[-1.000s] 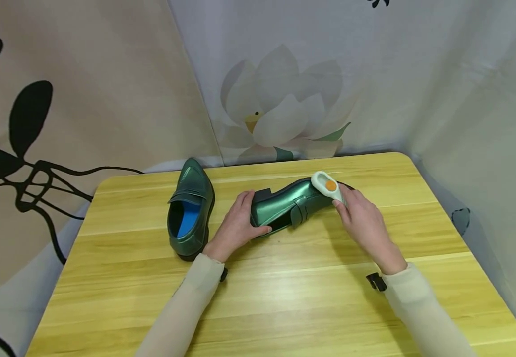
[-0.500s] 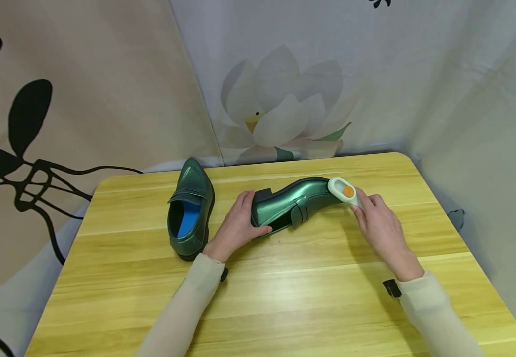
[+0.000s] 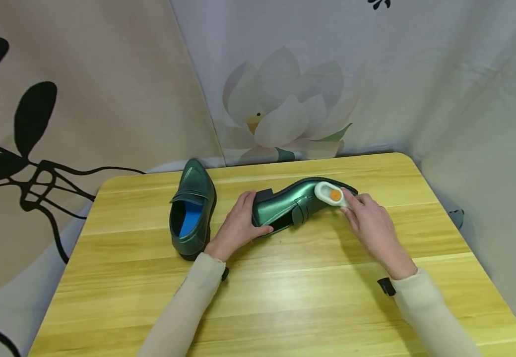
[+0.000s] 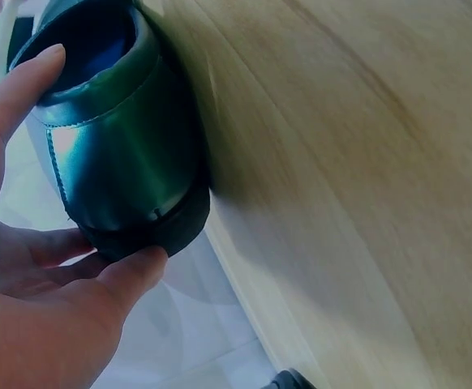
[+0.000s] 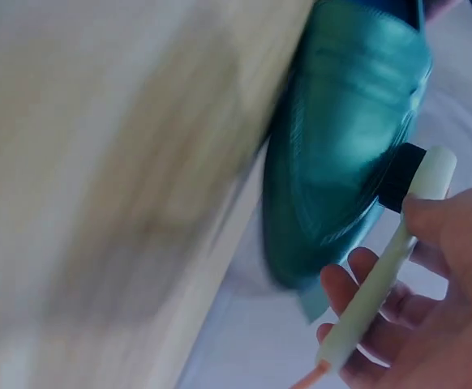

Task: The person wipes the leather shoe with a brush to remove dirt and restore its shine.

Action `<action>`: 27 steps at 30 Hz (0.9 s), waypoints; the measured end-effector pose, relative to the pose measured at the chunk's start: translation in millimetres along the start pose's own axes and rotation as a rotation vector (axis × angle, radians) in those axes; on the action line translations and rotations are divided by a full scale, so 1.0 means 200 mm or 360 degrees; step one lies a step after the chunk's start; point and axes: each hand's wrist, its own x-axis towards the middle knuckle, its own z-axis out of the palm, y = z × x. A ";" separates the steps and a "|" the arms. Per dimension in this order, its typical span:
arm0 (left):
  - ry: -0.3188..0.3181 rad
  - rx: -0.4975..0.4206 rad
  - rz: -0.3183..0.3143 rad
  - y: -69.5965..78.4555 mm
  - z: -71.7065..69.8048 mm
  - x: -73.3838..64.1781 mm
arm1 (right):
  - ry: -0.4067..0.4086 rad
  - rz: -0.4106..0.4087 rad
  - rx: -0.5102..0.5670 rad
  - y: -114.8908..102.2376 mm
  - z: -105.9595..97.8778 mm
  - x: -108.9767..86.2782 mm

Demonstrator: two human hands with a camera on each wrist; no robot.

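A glossy green loafer [image 3: 285, 202] lies on its side on the table, its toe to the right. My left hand [image 3: 238, 225] grips it round the heel, with the thumb at the opening's rim, as the left wrist view shows too. In my right hand [image 3: 373, 225] is a white shoe brush [image 3: 328, 193] with an orange spot. Its dark bristles [image 5: 401, 176] touch the side of the loafer's front part in the right wrist view. Thumb and fingers hold the handle [image 5: 374, 292]. A matching green loafer [image 3: 192, 208] with a blue insole stands upright to the left.
The wooden table [image 3: 285, 307] has rounded far corners. Behind it hangs a pale curtain [image 3: 302, 74] with a flower print, and more cloth stands at the right. An orange cord [image 5: 311, 376] hangs from the brush handle.
My right hand moved the brush right toward the loafer's toe, then back left along its side. The left hand and both loafers stay in place.
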 end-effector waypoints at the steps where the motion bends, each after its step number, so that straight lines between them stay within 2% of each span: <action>1: 0.0001 0.0001 0.0002 0.00 0.00 0.00 | 0.0006 0.0015 -0.0006 0.02 -0.01 -0.02; 7: 0.0003 -0.0005 -0.0011 -0.01 -0.01 -0.01 | 0.0023 0.0066 -0.0019 0.12 -0.05 -0.11; 14: 0.0010 -0.0005 0.0002 -0.01 0.01 -0.01 | -0.0025 0.0027 0.0013 0.09 -0.02 -0.06; 18: 0.0015 -0.0018 0.0017 -0.01 0.01 -0.01 | -0.0063 0.0072 0.0028 0.07 -0.03 -0.06; 27: 0.0022 -0.0035 0.0015 0.00 0.00 0.00 | -0.0074 0.0158 -0.0008 0.19 -0.10 -0.14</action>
